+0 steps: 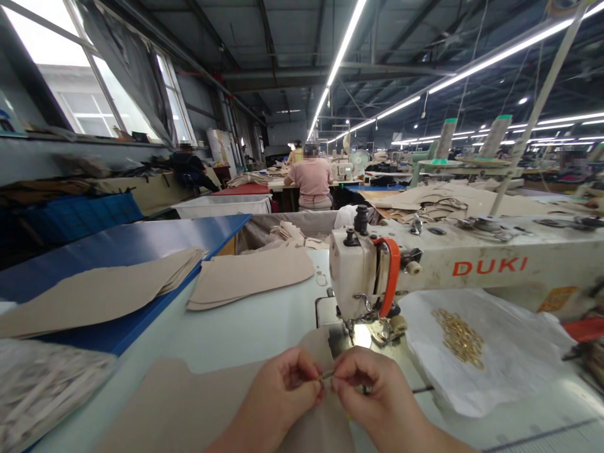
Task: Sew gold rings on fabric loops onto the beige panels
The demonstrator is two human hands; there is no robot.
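In front of the sewing machine [363, 277], my left hand [287, 384] and my right hand [372, 384] meet with fingertips pinched. Between them is a small narrow strip [327, 375], with what looks like a bit of gold metal; the fingers hide most of it. Below my hands lies a large beige panel [189, 402], its far end close to the lit presser foot area [358, 336]. To the right, a pile of small gold rings [457, 336] rests on a crumpled white sheet [500, 377].
Stacked beige panels lie on the white table [250, 270] and on the blue board [108, 292]. A plastic bag [47, 390] sits at the left edge. Thread cones [446, 141] stand at the back right. A person in pink [311, 179] sits farther ahead.
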